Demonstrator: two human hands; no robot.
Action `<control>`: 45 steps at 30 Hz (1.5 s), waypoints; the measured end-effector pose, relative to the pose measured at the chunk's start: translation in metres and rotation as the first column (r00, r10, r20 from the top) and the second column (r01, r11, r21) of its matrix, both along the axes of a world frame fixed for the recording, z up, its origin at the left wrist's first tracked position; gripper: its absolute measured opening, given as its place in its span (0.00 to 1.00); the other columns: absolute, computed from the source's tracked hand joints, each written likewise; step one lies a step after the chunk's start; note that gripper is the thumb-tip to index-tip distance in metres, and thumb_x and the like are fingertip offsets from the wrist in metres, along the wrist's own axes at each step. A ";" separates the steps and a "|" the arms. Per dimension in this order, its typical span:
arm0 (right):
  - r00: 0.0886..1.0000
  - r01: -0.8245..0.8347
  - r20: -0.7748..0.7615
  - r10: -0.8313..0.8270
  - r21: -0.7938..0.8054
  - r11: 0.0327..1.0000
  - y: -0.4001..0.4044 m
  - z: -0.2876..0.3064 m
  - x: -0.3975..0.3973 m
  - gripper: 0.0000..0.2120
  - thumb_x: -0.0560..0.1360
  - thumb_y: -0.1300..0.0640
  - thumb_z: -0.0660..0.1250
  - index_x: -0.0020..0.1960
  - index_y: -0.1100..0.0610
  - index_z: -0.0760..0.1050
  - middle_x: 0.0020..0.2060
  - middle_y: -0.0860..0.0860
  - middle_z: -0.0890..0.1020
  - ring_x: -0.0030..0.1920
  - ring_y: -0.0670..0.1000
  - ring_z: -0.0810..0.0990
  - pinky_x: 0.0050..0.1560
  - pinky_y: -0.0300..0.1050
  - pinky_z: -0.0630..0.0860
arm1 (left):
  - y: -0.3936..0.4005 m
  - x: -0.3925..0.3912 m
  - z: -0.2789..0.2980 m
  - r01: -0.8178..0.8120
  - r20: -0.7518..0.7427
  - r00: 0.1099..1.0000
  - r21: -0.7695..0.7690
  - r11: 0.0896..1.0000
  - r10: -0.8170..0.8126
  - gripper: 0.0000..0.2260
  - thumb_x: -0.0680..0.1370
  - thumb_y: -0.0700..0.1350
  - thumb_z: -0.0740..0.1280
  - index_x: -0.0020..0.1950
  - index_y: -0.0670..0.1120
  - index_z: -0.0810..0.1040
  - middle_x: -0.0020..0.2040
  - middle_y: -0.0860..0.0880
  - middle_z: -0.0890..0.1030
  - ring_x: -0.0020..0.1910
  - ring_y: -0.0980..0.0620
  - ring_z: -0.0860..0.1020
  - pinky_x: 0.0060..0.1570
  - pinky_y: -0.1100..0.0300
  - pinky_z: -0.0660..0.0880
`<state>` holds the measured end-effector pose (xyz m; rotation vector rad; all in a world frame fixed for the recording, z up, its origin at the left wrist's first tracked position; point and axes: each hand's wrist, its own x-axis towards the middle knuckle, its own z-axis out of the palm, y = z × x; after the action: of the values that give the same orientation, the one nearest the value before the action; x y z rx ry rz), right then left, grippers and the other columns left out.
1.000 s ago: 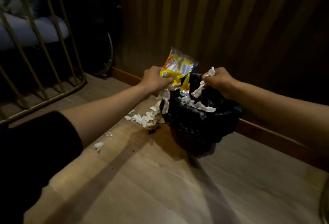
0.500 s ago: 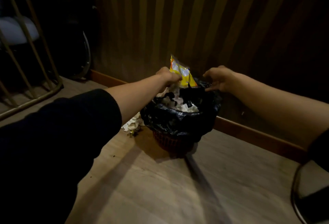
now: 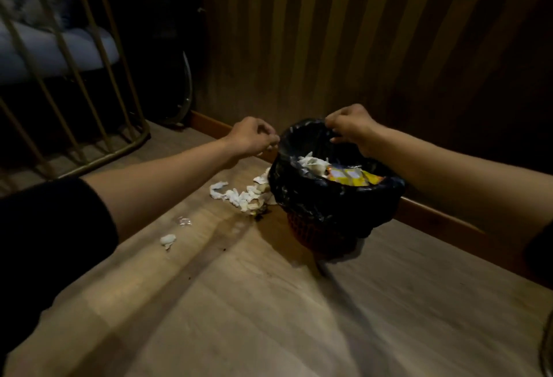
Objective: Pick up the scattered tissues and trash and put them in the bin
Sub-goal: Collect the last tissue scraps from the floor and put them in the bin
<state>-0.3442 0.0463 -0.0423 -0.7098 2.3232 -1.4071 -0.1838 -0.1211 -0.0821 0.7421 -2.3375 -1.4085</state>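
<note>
Black bin liner (image 3: 326,194) rim pinched by right hand (image 3: 351,126), left hand (image 3: 251,137) pinching tissue scrap (image 3: 273,146)

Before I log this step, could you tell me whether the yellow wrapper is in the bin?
In: the wrapper lies inside the bin, below its rim, beside tissues.

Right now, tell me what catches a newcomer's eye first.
The bin by the wall, with a yellow wrapper inside. Both hands pinch its black liner, left hand and right hand. White tissues lie on the floor left of it.
</note>
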 end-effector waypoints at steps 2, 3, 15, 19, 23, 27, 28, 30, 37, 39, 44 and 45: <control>0.995 -0.092 -0.047 0.093 0.031 0.995 -0.022 -0.010 0.021 0.06 0.77 0.63 0.66 0.42 0.57 0.79 0.43 0.54 0.79 0.48 0.50 0.78 0.53 0.51 0.82 | -0.017 0.031 -0.013 -0.026 0.046 0.999 -0.010 1.000 0.026 0.04 0.76 0.44 0.70 0.50 0.46 0.81 0.45 0.45 0.84 0.43 0.52 0.82 0.42 0.57 0.80; 0.989 -0.129 -0.063 0.132 0.050 0.990 -0.033 -0.017 0.031 0.08 0.77 0.62 0.66 0.40 0.56 0.79 0.42 0.53 0.80 0.47 0.50 0.79 0.53 0.52 0.83 | -0.025 0.046 -0.021 -0.040 0.080 0.996 -0.028 0.999 0.042 0.05 0.77 0.44 0.69 0.51 0.45 0.81 0.45 0.45 0.84 0.42 0.52 0.82 0.42 0.58 0.79; 0.770 -0.486 -0.211 0.602 0.416 0.769 -0.142 -0.126 0.122 0.05 0.74 0.60 0.69 0.48 0.59 0.82 0.43 0.50 0.83 0.44 0.51 0.82 0.47 0.52 0.80 | -0.129 0.193 -0.141 -0.306 0.455 0.829 -0.118 0.945 0.325 0.02 0.73 0.36 0.70 0.43 0.42 0.82 0.45 0.40 0.85 0.41 0.45 0.82 0.40 0.55 0.81; 0.738 -0.455 -0.196 0.646 0.563 0.690 -0.158 -0.182 0.121 0.08 0.73 0.60 0.68 0.50 0.60 0.81 0.49 0.56 0.84 0.49 0.56 0.83 0.49 0.54 0.81 | -0.146 0.210 -0.190 -0.229 0.563 0.762 -0.229 0.946 0.320 0.10 0.71 0.39 0.72 0.52 0.47 0.82 0.50 0.43 0.84 0.44 0.47 0.82 0.43 0.59 0.77; 0.776 -0.342 -0.115 0.621 0.750 0.566 -0.162 -0.233 0.108 0.19 0.74 0.60 0.66 0.64 0.58 0.72 0.60 0.57 0.77 0.58 0.57 0.78 0.49 0.47 0.76 | -0.151 0.206 -0.236 0.045 0.642 0.745 -0.324 0.945 0.184 0.25 0.71 0.38 0.71 0.69 0.48 0.73 0.63 0.41 0.78 0.60 0.44 0.78 0.56 0.55 0.74; 0.864 -0.227 -0.128 0.487 0.765 0.603 -0.153 -0.285 0.095 0.32 0.73 0.62 0.64 0.74 0.58 0.57 0.72 0.64 0.64 0.63 0.66 0.75 0.54 0.54 0.78 | -0.157 0.198 -0.271 0.063 0.642 0.749 -0.313 0.948 0.162 0.31 0.74 0.43 0.70 0.76 0.51 0.64 0.69 0.39 0.68 0.63 0.37 0.75 0.60 0.52 0.72; 0.872 -0.213 -0.130 0.472 0.768 0.605 -0.152 -0.294 0.093 0.35 0.72 0.64 0.64 0.76 0.55 0.54 0.76 0.64 0.58 0.65 0.68 0.74 0.56 0.56 0.77 | -0.159 0.197 -0.278 0.065 0.628 0.763 -0.315 0.947 0.156 0.31 0.75 0.46 0.69 0.77 0.52 0.62 0.70 0.38 0.66 0.63 0.36 0.75 0.61 0.51 0.72; 0.871 -0.200 -0.138 0.471 0.776 0.598 -0.152 -0.305 0.091 0.36 0.74 0.64 0.62 0.77 0.51 0.51 0.78 0.62 0.51 0.67 0.69 0.72 0.59 0.58 0.75 | -0.164 0.196 -0.292 0.106 0.590 0.798 -0.332 0.937 0.119 0.32 0.75 0.48 0.69 0.77 0.52 0.60 0.73 0.36 0.63 0.68 0.34 0.71 0.64 0.51 0.72; 0.872 -0.178 -0.171 0.458 0.761 0.624 -0.159 -0.329 0.089 0.24 0.77 0.62 0.59 0.72 0.60 0.61 0.72 0.62 0.65 0.70 0.63 0.69 0.65 0.55 0.71 | -0.165 0.176 -0.316 0.117 0.464 0.883 -0.361 0.925 0.069 0.27 0.77 0.42 0.66 0.76 0.52 0.65 0.72 0.42 0.65 0.69 0.41 0.71 0.70 0.51 0.69; 0.859 -0.195 -0.201 0.471 0.722 0.664 -0.160 -0.333 0.088 0.19 0.77 0.62 0.60 0.67 0.58 0.65 0.66 0.62 0.70 0.66 0.62 0.72 0.61 0.55 0.74 | -0.164 0.169 -0.316 0.125 0.448 0.892 -0.369 0.921 0.059 0.22 0.77 0.42 0.66 0.71 0.48 0.71 0.71 0.43 0.68 0.67 0.42 0.73 0.69 0.52 0.70; 0.834 -0.248 -0.256 0.490 0.618 0.746 -0.166 -0.335 0.087 0.10 0.76 0.57 0.61 0.57 0.54 0.75 0.56 0.57 0.74 0.58 0.58 0.74 0.55 0.51 0.76 | -0.158 0.154 -0.312 0.069 0.322 0.944 -0.423 0.903 0.078 0.11 0.77 0.42 0.68 0.58 0.43 0.80 0.60 0.44 0.78 0.58 0.44 0.78 0.58 0.60 0.71; 0.822 -0.259 -0.274 0.499 0.601 0.756 -0.168 -0.334 0.088 0.11 0.77 0.55 0.61 0.58 0.54 0.75 0.56 0.56 0.73 0.58 0.58 0.74 0.55 0.50 0.75 | -0.157 0.151 -0.313 0.054 0.289 0.954 -0.430 0.901 0.081 0.07 0.76 0.43 0.69 0.54 0.44 0.80 0.55 0.45 0.80 0.55 0.45 0.79 0.55 0.61 0.71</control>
<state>-0.2559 -0.1212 -0.3763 -1.3111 2.4914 -0.3845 -0.0324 -0.2785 -0.3947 0.8789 -2.7325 -0.7500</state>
